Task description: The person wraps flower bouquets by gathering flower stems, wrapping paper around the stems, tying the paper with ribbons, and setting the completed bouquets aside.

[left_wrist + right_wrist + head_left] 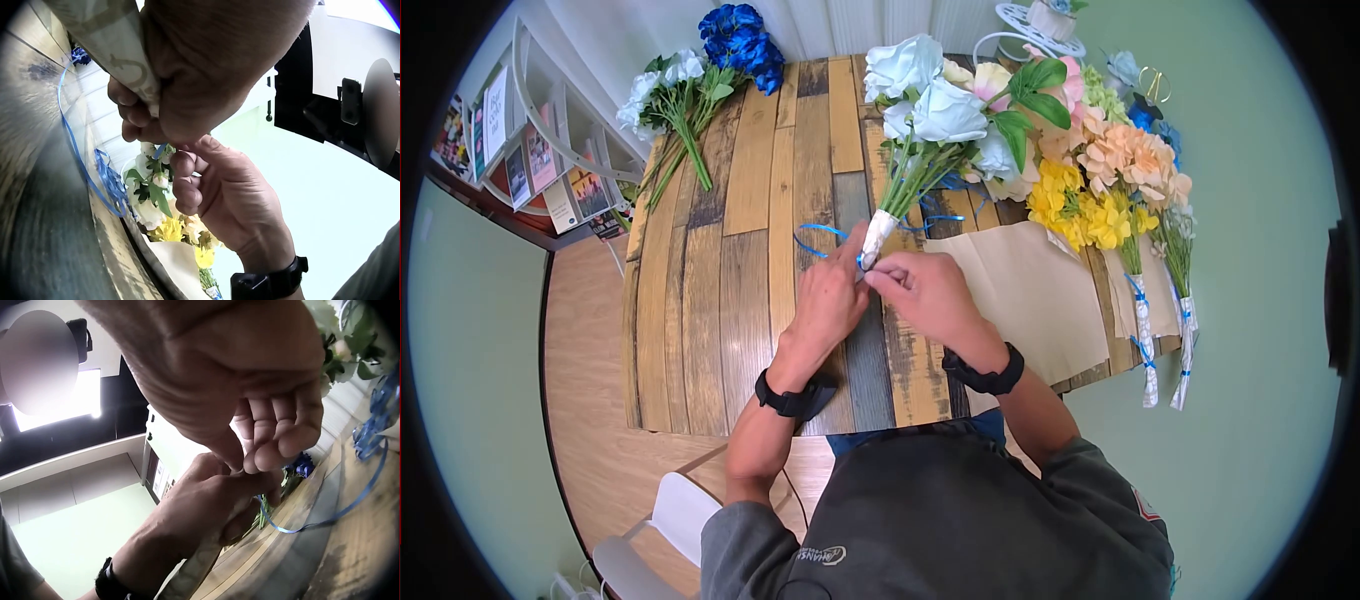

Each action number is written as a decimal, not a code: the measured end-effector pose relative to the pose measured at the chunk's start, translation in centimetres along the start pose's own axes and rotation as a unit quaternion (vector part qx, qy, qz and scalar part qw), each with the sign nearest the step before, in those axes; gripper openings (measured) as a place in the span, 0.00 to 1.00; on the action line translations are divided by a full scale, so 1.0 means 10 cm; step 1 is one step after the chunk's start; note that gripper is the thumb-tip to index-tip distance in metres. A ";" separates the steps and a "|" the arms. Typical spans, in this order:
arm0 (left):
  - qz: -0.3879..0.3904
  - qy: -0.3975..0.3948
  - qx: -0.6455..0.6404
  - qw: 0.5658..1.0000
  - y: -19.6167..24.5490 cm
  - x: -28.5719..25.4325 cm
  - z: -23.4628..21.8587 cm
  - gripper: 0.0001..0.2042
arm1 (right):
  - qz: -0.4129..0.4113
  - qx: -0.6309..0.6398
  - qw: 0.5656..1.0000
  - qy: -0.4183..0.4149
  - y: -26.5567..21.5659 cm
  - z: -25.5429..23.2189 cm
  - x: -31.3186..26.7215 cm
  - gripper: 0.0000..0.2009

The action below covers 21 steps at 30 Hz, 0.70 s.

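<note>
A bouquet of pale blue roses (950, 110) lies on the table, its stems bound in a white patterned wrap (881, 232). My left hand (830, 300) grips the lower end of this wrap, which also shows in the left wrist view as a pale patterned paper (119, 53). Thumb and fingertips of my right hand (935, 290) pinch a thin blue ribbon at the wrap's tip, right against the left fingers. The ribbon (365, 500) curls loosely away over the wood in the right wrist view. Fingers partly hide the spot where it goes round the wrap.
Brown wrapping paper (1030, 290) lies right of the hands. Beyond it are peach flowers (1135, 155), yellow flowers (1080, 210) and white-wrapped stems (1143, 340) overhanging the table edge. White and dark blue flowers (742, 45) lie back left. A book rack (550, 150) stands left.
</note>
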<state>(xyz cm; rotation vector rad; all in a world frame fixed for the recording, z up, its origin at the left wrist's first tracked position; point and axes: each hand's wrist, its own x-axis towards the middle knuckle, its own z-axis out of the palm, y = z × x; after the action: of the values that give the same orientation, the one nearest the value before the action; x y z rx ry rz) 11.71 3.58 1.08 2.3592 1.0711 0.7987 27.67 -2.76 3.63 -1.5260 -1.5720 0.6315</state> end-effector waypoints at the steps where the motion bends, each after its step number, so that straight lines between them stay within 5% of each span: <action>1: 0.003 0.003 -0.017 1.000 0.01 0.00 -0.01 0.34 | 0.033 0.026 0.999 -0.010 0.02 -0.04 0.01 0.09; 4: 0.004 -0.009 -0.087 0.996 0.01 0.00 -0.07 0.30 | -0.007 0.124 0.991 0.054 0.34 -0.07 0.20 0.11; 5: 0.004 -0.009 -0.086 0.996 0.04 0.00 -0.11 0.30 | -0.009 0.067 0.997 0.023 0.39 -0.14 0.28 0.17; 7: -0.080 -0.036 -0.260 0.962 0.14 0.02 -0.23 0.14 | -0.067 0.104 0.992 0.029 0.42 -0.09 0.40 0.17; 11: -0.139 -0.082 -0.327 0.931 0.21 0.07 -0.43 0.16 | -0.149 0.167 0.975 -0.014 0.26 0.00 0.51 0.18; 14: -0.198 -0.126 -0.408 0.882 0.29 0.06 -0.59 0.14 | -0.102 0.215 0.963 -0.124 0.16 -0.01 0.54 0.16; 21: -0.156 -0.090 -0.492 0.852 0.49 0.10 -0.74 0.13 | -0.052 0.279 0.949 -0.138 0.10 -0.17 0.43 0.09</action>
<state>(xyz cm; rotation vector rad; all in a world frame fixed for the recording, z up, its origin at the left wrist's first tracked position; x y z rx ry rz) 10.01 2.38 9.77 1.3117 0.6749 0.7302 29.96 1.19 4.65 -0.9535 -1.4892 1.1538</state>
